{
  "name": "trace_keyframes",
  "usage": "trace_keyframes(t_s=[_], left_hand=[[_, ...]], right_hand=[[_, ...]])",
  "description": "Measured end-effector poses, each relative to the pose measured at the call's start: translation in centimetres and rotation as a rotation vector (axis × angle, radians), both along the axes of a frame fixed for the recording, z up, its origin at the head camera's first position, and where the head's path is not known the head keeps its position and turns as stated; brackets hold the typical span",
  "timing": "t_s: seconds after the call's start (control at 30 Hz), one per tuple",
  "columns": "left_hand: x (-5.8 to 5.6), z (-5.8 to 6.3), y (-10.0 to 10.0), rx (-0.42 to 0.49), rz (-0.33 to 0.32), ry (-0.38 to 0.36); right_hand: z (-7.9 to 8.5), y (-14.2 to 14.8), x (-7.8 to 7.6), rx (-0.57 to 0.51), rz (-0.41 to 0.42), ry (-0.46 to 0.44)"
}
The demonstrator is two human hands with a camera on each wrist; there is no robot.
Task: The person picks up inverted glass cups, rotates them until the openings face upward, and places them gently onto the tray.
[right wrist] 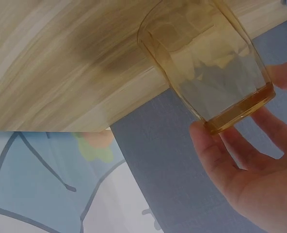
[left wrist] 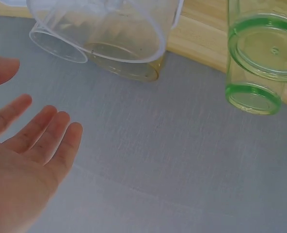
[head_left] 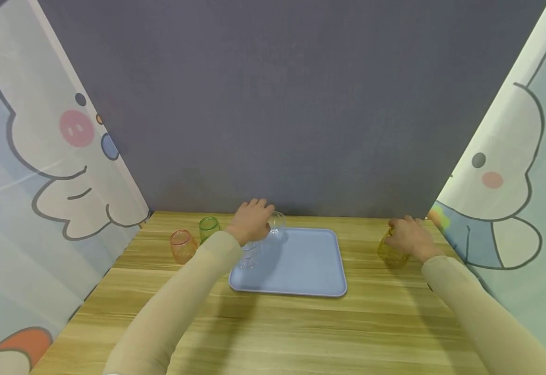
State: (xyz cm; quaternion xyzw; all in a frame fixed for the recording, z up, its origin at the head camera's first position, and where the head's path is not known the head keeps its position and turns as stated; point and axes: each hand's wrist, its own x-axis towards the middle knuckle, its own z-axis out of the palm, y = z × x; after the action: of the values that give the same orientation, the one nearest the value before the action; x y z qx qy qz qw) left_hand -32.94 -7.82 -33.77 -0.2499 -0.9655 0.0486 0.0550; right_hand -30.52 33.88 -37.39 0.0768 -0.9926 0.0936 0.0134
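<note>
In the head view my right hand (head_left: 410, 237) holds an amber glass (head_left: 393, 254) at the right side of the table. The right wrist view shows fingers and thumb round the thick base of this amber glass (right wrist: 211, 63), its mouth toward the wooden table. My left hand (head_left: 252, 221) is over the back left corner of the blue tray (head_left: 307, 260), beside a clear glass (head_left: 277, 221). Loosely spread and holding nothing, the left hand (left wrist: 32, 150) appears in its wrist view, apart from the clear glass (left wrist: 109, 29) above it there.
A second clear glass (head_left: 248, 258) stands at the tray's left side, partly behind the left forearm. Left of the tray are a green glass (head_left: 209, 225) and a pink glass (head_left: 183, 247). A grey panel (head_left: 291, 104) rises behind the table (head_left: 273, 333), with printed curtains on both sides.
</note>
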Motion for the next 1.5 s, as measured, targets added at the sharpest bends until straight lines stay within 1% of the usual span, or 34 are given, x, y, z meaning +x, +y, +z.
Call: trace_keyframes(t_s=[0.13,0.23,0.4,0.57,0.77,0.9,1.1,1.3,1.4,1.5], left_hand=[[0.2,0.2,-0.6,0.051,-0.007,-0.010],[0.5,0.2,-1.0,0.077,-0.004,-0.008],[1.2,0.4,-1.4,0.104,-0.029,0.000],[2.1,0.7,-1.5,0.114,-0.062,0.018],[2.7,0.7,-1.6,0.158,-0.058,0.015],[2.9,0.3,-1.8,0.239,-0.059,-0.002],[2.7,-0.6,-2.3,0.374,-0.046,-0.010],[2.9,-1.3,-2.3,0.463,-0.014,-0.066],[2.9,-1.6,-2.3,0.507,-0.009,-0.081],[2.8,-1.9,-2.3,0.586,-0.006,-0.094]], right_hand=[[0.1,0.0,0.0,-0.015,-0.018,-0.014],[0.1,0.0,0.0,-0.015,-0.011,-0.004],[0.2,0.0,0.2,-0.018,-0.002,0.008],[0.6,0.0,0.4,-0.060,-0.011,-0.003],[1.5,0.0,0.7,-0.116,-0.020,-0.008],[1.9,-0.3,1.1,-0.140,-0.015,0.009],[2.0,-1.2,1.7,-0.193,0.009,0.060],[2.0,-2.3,2.7,-0.306,0.011,0.074],[2.0,-2.8,3.0,-0.358,0.016,0.083],[1.9,-3.1,3.2,-0.386,0.018,0.099]])
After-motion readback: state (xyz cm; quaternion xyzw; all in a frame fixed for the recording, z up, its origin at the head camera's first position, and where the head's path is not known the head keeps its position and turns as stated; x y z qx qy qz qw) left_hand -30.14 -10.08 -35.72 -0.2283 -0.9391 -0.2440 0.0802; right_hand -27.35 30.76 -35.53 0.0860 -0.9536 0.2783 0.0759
